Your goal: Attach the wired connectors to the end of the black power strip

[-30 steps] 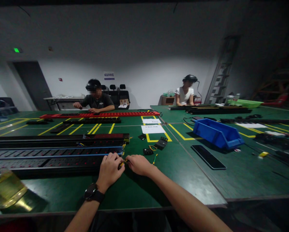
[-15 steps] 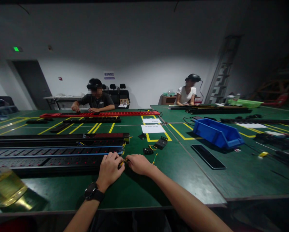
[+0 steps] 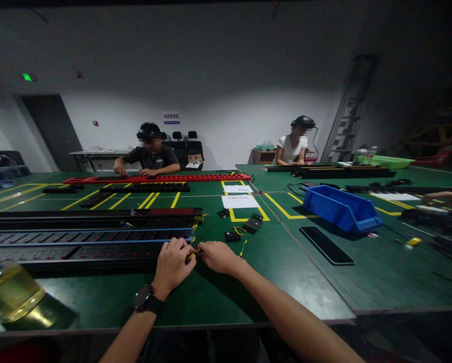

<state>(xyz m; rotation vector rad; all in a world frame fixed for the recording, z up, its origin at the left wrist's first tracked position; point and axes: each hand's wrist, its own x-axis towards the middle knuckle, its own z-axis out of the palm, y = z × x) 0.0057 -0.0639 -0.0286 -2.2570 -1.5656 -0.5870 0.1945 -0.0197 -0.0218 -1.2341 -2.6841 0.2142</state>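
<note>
Though thin, wiring (image 3: 190, 256) in two hands (image 3: 174, 264) (image 3: 218, 257)

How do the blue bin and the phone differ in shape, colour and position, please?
The blue bin is deep and open-topped, while the phone is thin and flat. The blue bin is bright blue; the phone is dark with a paler edge. The phone lies nearer the viewer than the blue bin. Both rest on the green table.
</note>
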